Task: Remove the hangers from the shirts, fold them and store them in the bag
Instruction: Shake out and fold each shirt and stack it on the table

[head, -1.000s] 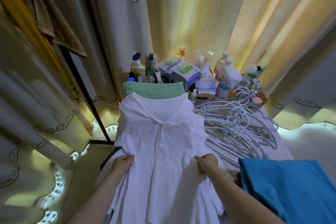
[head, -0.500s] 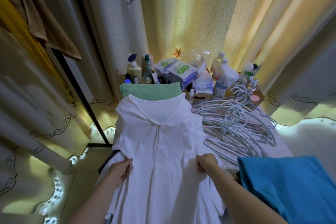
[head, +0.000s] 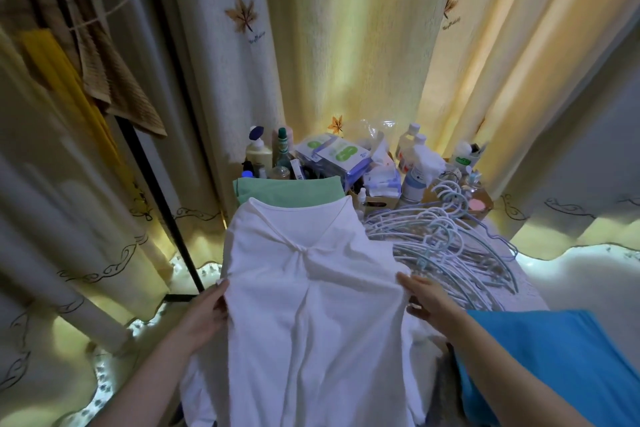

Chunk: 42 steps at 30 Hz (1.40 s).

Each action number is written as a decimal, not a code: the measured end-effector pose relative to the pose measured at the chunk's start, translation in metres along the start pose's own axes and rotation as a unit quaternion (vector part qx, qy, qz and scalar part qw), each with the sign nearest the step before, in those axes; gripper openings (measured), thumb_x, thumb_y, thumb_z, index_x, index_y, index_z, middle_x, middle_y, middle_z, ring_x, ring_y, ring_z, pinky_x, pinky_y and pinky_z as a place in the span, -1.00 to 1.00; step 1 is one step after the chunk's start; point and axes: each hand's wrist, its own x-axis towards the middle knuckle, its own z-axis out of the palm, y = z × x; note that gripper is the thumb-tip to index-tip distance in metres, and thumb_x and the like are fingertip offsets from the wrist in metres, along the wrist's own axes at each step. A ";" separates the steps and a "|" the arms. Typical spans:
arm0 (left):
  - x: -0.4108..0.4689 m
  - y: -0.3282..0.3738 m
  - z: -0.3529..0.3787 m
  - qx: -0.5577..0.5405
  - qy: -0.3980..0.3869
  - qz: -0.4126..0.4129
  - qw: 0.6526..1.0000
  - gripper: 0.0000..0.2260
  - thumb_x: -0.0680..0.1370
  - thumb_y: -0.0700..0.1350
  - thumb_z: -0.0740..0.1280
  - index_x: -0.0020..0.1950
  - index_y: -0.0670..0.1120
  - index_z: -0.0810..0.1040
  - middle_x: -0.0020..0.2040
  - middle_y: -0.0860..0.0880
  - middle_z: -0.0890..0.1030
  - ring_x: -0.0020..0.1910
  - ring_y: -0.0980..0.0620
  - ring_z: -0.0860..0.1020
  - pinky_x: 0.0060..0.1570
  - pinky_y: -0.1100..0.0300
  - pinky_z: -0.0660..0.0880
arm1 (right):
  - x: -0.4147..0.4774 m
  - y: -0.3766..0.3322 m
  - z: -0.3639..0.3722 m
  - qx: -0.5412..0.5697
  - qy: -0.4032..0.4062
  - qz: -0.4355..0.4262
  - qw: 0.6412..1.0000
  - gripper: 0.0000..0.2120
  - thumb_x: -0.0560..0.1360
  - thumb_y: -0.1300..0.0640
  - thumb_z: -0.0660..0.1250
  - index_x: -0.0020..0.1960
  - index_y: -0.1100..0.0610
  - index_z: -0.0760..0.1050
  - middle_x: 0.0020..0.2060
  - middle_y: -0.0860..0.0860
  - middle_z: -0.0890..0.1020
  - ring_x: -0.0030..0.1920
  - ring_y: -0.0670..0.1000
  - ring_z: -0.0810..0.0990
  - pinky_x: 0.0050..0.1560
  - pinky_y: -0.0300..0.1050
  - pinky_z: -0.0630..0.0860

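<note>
A white collared shirt (head: 311, 305) lies face up on the table, its collar pointing away from me and creases bunched just below the collar. My left hand (head: 207, 308) holds the shirt's left side edge, with the fingers tucked under the cloth. My right hand (head: 424, 298) holds the right side edge between thumb and fingers. No hanger shows inside the shirt. A heap of pale blue hangers (head: 450, 246) lies to the right of it. No bag is in view.
A folded green cloth (head: 291, 191) lies beyond the collar. A blue cloth (head: 554, 357) covers the near right. Bottles and packets (head: 332, 156) crowd the table's back edge. Curtains hang all around, and a black rack pole (head: 166, 211) stands on the left.
Both hands have moved from the shirt's front panel out to its side edges. The cloth below the collar has gathered into creases.
</note>
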 end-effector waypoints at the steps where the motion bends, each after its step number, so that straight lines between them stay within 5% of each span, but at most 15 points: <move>1: -0.003 0.010 0.000 -0.012 -0.002 0.017 1.000 -0.84 0.60 -0.12 0.25 0.12 -0.13 0.53 -0.02 -0.08 0.61 -0.07 -0.02 0.56 -0.06 0.12 0.52 | -0.002 -0.009 -0.003 -0.015 0.013 -0.030 0.999 -0.83 0.52 0.05 0.35 -0.13 0.16 0.59 -0.33 0.04 0.61 -0.35 0.00 0.53 -0.33 -0.19 0.45; 5: -0.018 0.066 0.001 -0.018 -0.007 0.100 0.995 -0.86 0.58 -0.09 0.28 0.10 -0.08 0.54 -0.07 -0.04 0.62 -0.08 0.02 0.55 0.09 0.06 0.44 | -0.012 -0.058 -0.021 0.013 0.022 -0.125 0.992 -0.88 0.52 0.11 0.35 -0.10 0.14 0.62 -0.23 0.04 0.65 -0.29 -0.03 0.60 -0.38 -0.25 0.52; 10: -0.052 0.154 0.018 -0.029 -0.040 0.217 0.975 -0.65 0.60 -0.17 0.23 -0.30 -0.05 0.70 -0.32 0.03 0.68 -0.31 0.14 0.65 -0.24 0.29 0.60 | -0.025 -0.138 -0.050 0.096 -0.020 -0.213 0.972 -0.80 0.51 0.19 0.32 0.07 0.28 0.54 0.01 0.15 0.59 -0.03 0.08 0.59 -0.20 -0.22 0.64; 15: -0.089 0.216 0.037 -0.084 -0.067 0.306 0.946 -0.87 0.60 -0.17 0.21 -0.01 -0.12 0.55 -0.18 -0.01 0.66 -0.18 0.14 0.64 -0.12 0.29 0.60 | -0.057 -0.201 -0.071 0.163 -0.088 -0.266 0.946 -0.82 0.54 0.11 0.26 0.06 0.16 0.55 -0.13 0.00 0.68 -0.14 -0.07 0.67 -0.17 -0.25 0.62; 19: -0.112 0.235 0.053 -0.053 -0.067 0.373 0.924 -0.90 0.59 -0.18 0.23 -0.03 -0.06 0.54 -0.18 0.01 0.66 -0.17 0.11 0.63 -0.17 0.25 0.62 | -0.075 -0.225 -0.078 0.158 -0.137 -0.323 0.923 -0.77 0.47 0.12 0.28 0.07 0.15 0.58 -0.09 0.00 0.70 -0.11 -0.10 0.67 -0.11 -0.26 0.61; 22: -0.119 0.240 0.059 0.051 0.000 0.428 0.902 -0.90 0.60 -0.16 0.24 0.05 -0.11 0.52 -0.09 -0.07 0.58 -0.13 -0.01 0.57 -0.26 0.26 0.61 | -0.086 -0.236 -0.079 0.131 -0.136 -0.353 0.916 -0.77 0.49 0.15 0.28 0.11 0.15 0.57 -0.07 0.02 0.71 -0.10 -0.07 0.68 -0.13 -0.26 0.59; 25: -0.113 0.241 0.062 0.136 0.085 0.471 0.868 -0.77 0.61 -0.03 0.23 0.19 -0.12 0.48 0.05 -0.15 0.57 -0.04 -0.13 0.58 -0.16 0.00 0.60 | -0.084 -0.238 -0.080 0.114 -0.105 -0.361 0.920 -0.77 0.46 0.11 0.31 0.09 0.14 0.58 -0.11 0.04 0.72 -0.14 -0.02 0.69 -0.19 -0.22 0.61; 27: -0.107 0.239 0.062 0.215 0.155 0.471 0.842 -0.75 0.61 0.01 0.20 0.20 -0.10 0.44 0.16 -0.17 0.52 0.08 -0.20 0.54 0.01 -0.18 0.55 | -0.086 -0.236 -0.075 0.053 -0.055 -0.365 0.928 -0.85 0.49 0.15 0.33 0.05 0.13 0.56 -0.26 0.06 0.70 -0.29 -0.01 0.67 -0.32 -0.21 0.60; 31: -0.093 0.234 0.061 0.210 0.179 0.445 0.852 -0.84 0.60 -0.07 0.25 0.11 -0.13 0.39 0.14 -0.23 0.51 0.15 -0.24 0.50 0.03 -0.01 0.44 | -0.086 -0.231 -0.064 0.018 0.014 -0.391 0.920 -0.84 0.50 0.24 0.34 0.04 0.04 0.50 -0.37 0.07 0.61 -0.41 -0.07 0.62 -0.41 -0.23 0.56; 36: -0.104 0.231 0.046 0.243 0.019 0.351 0.904 -0.88 0.52 0.00 0.32 -0.09 0.00 0.63 0.06 -0.10 0.61 0.07 -0.07 0.56 -0.08 0.18 0.50 | -0.100 -0.231 -0.063 -0.147 -0.077 -0.393 0.905 -0.77 0.43 0.26 0.40 0.08 0.12 0.62 -0.07 0.01 0.64 -0.11 -0.12 0.63 -0.18 -0.39 0.55; 39: -0.113 0.230 0.031 0.412 0.009 0.348 0.842 -0.85 0.39 -0.04 0.49 -0.06 0.12 0.66 0.04 0.02 0.62 0.04 0.03 0.55 0.06 0.10 0.51 | -0.102 -0.230 -0.065 -0.360 0.012 -0.416 0.835 -0.82 0.38 0.24 0.49 -0.03 0.08 0.64 -0.25 0.04 0.65 -0.31 -0.10 0.54 -0.28 -0.36 0.43; 42: -0.117 0.224 0.024 0.476 0.052 0.382 0.790 -0.94 0.37 -0.02 0.52 -0.21 0.08 0.67 -0.17 0.06 0.64 -0.10 0.00 0.59 -0.08 0.09 0.49 | -0.101 -0.228 -0.068 -0.417 0.050 -0.465 0.779 -0.95 0.41 0.16 0.46 -0.23 0.08 0.63 -0.22 0.06 0.61 -0.21 0.00 0.53 -0.16 -0.19 0.43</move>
